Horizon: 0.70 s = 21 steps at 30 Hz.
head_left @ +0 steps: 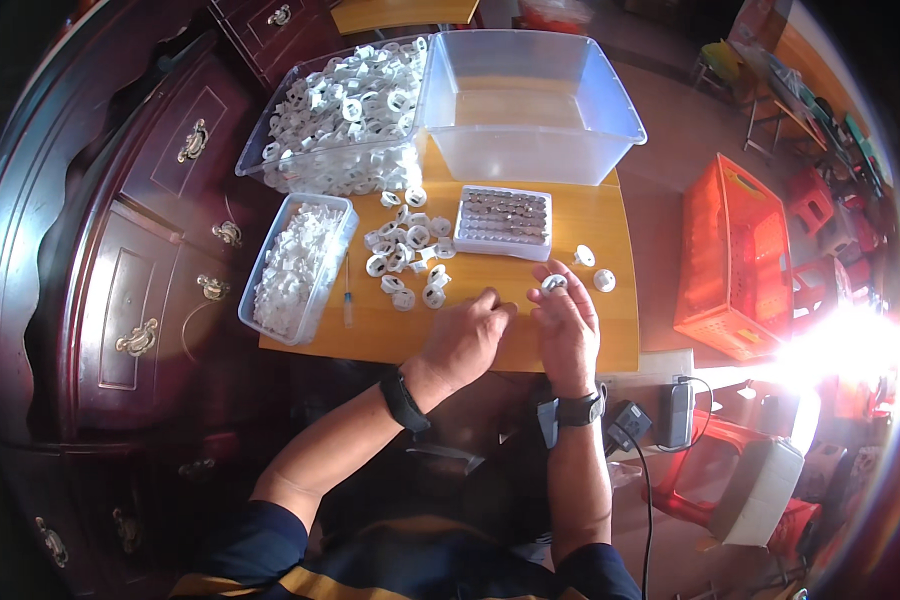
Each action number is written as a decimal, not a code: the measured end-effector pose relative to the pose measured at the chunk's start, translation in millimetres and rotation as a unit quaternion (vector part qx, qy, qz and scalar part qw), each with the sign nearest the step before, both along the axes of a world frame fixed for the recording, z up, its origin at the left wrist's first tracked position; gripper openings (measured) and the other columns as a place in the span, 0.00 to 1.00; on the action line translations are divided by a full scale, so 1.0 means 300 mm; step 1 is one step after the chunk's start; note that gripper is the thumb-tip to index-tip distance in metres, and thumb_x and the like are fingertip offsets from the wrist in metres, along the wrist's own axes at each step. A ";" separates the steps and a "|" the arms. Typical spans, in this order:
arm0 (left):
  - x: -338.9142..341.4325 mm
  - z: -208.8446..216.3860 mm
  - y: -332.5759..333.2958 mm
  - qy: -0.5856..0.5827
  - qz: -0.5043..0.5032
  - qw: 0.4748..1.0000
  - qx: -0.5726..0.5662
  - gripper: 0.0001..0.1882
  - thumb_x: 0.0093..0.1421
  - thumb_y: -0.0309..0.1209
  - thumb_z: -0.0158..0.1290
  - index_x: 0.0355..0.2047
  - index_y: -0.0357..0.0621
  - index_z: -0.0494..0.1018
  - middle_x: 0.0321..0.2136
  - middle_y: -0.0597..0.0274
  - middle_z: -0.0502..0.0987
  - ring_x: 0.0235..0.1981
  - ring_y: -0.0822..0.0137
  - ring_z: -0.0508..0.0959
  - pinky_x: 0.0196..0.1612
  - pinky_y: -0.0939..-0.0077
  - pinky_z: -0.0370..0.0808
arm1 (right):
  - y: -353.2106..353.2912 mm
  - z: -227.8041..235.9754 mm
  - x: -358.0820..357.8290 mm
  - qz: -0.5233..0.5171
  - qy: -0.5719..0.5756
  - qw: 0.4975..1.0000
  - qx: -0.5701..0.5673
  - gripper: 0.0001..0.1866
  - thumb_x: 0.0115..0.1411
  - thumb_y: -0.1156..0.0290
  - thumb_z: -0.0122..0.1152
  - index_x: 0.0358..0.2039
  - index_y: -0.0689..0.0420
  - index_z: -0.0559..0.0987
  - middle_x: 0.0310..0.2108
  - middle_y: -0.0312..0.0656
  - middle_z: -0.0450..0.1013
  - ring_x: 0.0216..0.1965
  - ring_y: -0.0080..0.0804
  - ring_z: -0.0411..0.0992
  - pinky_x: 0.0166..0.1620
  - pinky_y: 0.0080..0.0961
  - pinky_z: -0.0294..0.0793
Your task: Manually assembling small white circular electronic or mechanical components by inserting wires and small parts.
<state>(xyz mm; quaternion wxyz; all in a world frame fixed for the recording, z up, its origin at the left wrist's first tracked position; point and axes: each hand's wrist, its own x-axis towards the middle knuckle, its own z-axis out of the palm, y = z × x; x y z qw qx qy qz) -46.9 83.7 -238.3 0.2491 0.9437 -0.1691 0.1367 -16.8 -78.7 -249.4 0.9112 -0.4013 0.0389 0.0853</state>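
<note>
Above the front part of the wooden table, my right hand (pixel 568 335) holds a small white round plastic part (pixel 554 284) with a dark opening between its fingertips. My left hand (pixel 465 338) is closed in a pinch beside it, with a gap between the two hands. Whatever its fingers hold, if anything, is too small to name. A loose pile of similar white plastic parts (pixel 410 240) lies beyond my left hand. Beyond my right hand stands a white tray (pixel 503 247) with rows of small metal pieces. Two more white round parts (pixel 604 280) rest to the right.
A clear bin (pixel 320 170) heaped with white parts stands at the back left, beside an empty clear bin (pixel 530 150). A shallow tub (pixel 295 270) of small white pieces and a thin screwdriver (pixel 348 305) lie left. An orange crate (pixel 735 260) stands right; dark drawers (pixel 160 270) line the left.
</note>
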 end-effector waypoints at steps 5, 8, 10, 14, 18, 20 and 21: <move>0.018 -0.009 -0.003 0.002 -0.011 0.998 0.060 0.03 0.59 0.29 0.56 0.31 0.44 0.76 0.27 0.57 0.73 0.28 0.53 0.80 0.28 0.59 0.76 | -0.003 0.000 -0.005 0.012 0.005 1.000 0.009 0.21 0.69 0.73 0.52 0.61 0.62 0.70 0.52 0.44 0.75 0.43 0.28 0.77 0.45 0.22 0.77; 0.020 0.001 -0.001 -0.014 -0.010 0.999 0.030 0.02 0.59 0.26 0.56 0.30 0.42 0.75 0.27 0.56 0.75 0.29 0.51 0.80 0.28 0.60 0.76 | -0.007 0.007 -0.004 0.010 0.018 0.999 0.042 0.22 0.69 0.73 0.50 0.62 0.62 0.69 0.52 0.46 0.75 0.45 0.31 0.78 0.47 0.24 0.78; 0.020 0.025 0.002 -0.023 -0.001 0.999 -0.037 0.01 0.59 0.24 0.55 0.31 0.41 0.75 0.27 0.55 0.76 0.28 0.53 0.80 0.27 0.62 0.76 | -0.005 0.009 -0.004 0.013 0.022 0.997 0.067 0.22 0.69 0.73 0.50 0.62 0.62 0.68 0.53 0.47 0.75 0.45 0.32 0.78 0.47 0.25 0.78; 0.013 0.086 0.011 0.044 0.013 0.969 -0.243 0.03 0.65 0.25 0.54 0.35 0.38 0.75 0.24 0.55 0.79 0.23 0.63 0.79 0.27 0.71 0.74 | 0.001 0.000 -0.012 0.042 0.004 0.999 0.024 0.18 0.68 0.73 0.52 0.58 0.62 0.72 0.50 0.45 0.75 0.44 0.30 0.78 0.48 0.24 0.77; 0.024 0.104 0.004 0.044 0.005 0.966 -0.255 0.07 0.67 0.29 0.54 0.35 0.37 0.74 0.22 0.63 0.78 0.21 0.75 0.76 0.25 0.78 0.72 | 0.018 -0.015 -0.017 0.075 -0.005 0.996 0.042 0.12 0.67 0.76 0.57 0.50 0.60 0.75 0.43 0.39 0.76 0.40 0.25 0.76 0.47 0.22 0.75; 0.029 0.105 0.005 0.027 -0.006 0.971 -0.237 0.08 0.67 0.29 0.54 0.35 0.37 0.74 0.22 0.65 0.77 0.21 0.78 0.75 0.25 0.80 0.72 | 0.028 -0.011 -0.020 0.081 0.004 0.994 0.070 0.09 0.66 0.77 0.58 0.46 0.58 0.75 0.39 0.35 0.75 0.38 0.23 0.74 0.45 0.22 0.74; 0.028 0.107 0.007 0.064 -0.008 0.956 -0.285 0.08 0.68 0.30 0.54 0.35 0.37 0.74 0.23 0.66 0.78 0.21 0.78 0.75 0.25 0.81 0.72 | 0.029 -0.007 -0.021 0.080 0.003 0.994 0.071 0.09 0.66 0.77 0.58 0.46 0.58 0.75 0.39 0.35 0.75 0.38 0.23 0.74 0.45 0.22 0.74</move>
